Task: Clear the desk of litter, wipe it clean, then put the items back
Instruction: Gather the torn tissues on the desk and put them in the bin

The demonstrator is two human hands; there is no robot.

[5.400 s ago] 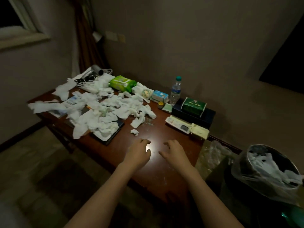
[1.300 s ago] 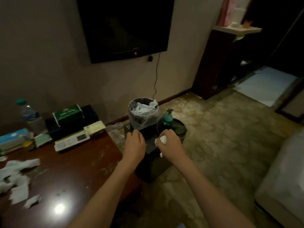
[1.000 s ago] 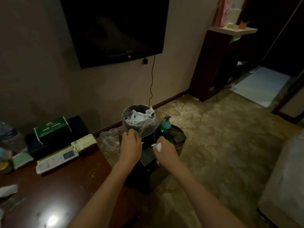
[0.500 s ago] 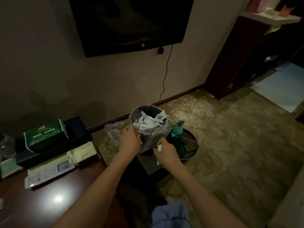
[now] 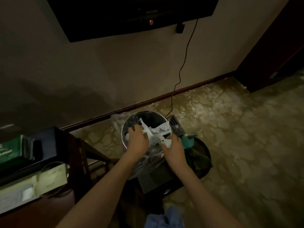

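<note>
Both hands are working right over the trash can point(image 5: 131, 120), which is sitting on the floor just past the right end of the bench point(image 5: 41, 209). The left hand point(image 5: 137, 142) is reaching over the can's near rim with fingers curled into the white crumpled tissue point(image 5: 158, 132) piling up inside, so that grip is holding tissue. The right hand point(image 5: 174, 149) is hovering at the near right edge of the can, its grip pinching a small wad of tissue point(image 5: 167, 142). A clear liner bag point(image 5: 148, 160) is hanging down the can's side. A teal pump bottle point(image 5: 189, 143) is standing just right of the can, and a green box point(image 5: 11, 150) is resting far left on the bench.
</note>
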